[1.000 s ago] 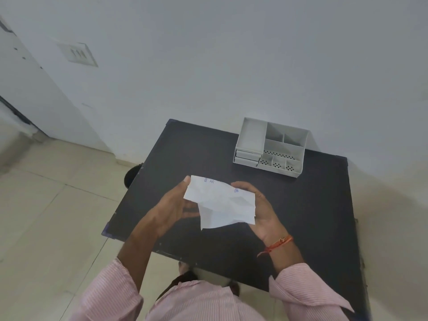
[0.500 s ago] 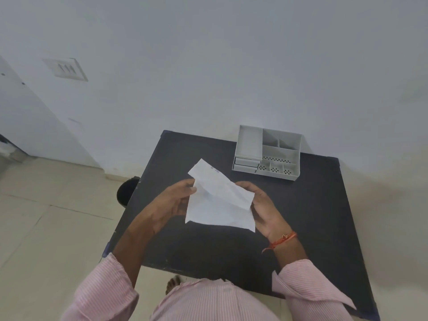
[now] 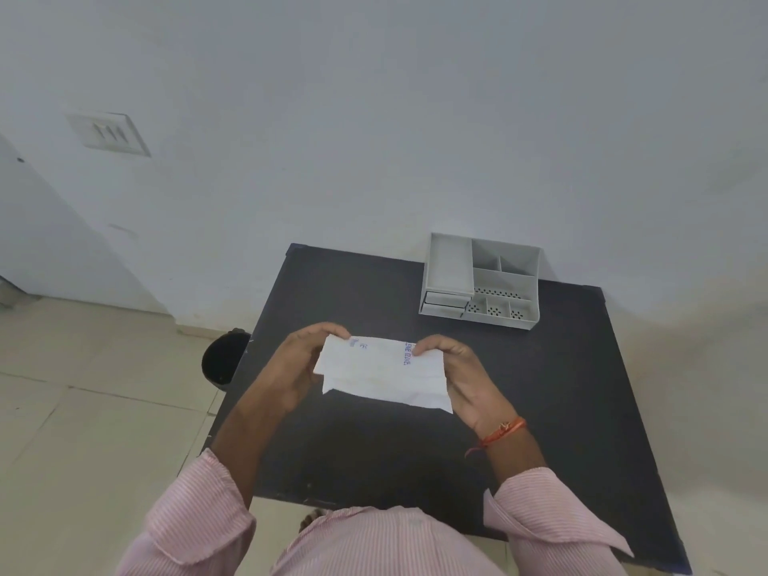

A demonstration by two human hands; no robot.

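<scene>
Above one table (image 3: 540, 388), left hand (image 3: 295, 363) and right hand (image 3: 465, 376), both grips pinching one seemingly folded paper (image 3: 382, 376), one organiser (image 3: 449, 264) behind.

This is a plain small office or study room: a dark desk (image 3: 561, 409) against a bare white wall (image 3: 374, 118), a grey compartmented organiser (image 3: 451, 266) at the desk's far edge, a switch plate (image 3: 109, 133), beige floor tiles (image 3: 83, 409) and a black bin (image 3: 222, 361) beside the desk's left edge.

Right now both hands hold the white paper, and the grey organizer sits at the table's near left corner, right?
No: the head view shows the grey organizer at the far edge of the table, by the wall. Left hand and right hand do hold the white paper.
</scene>
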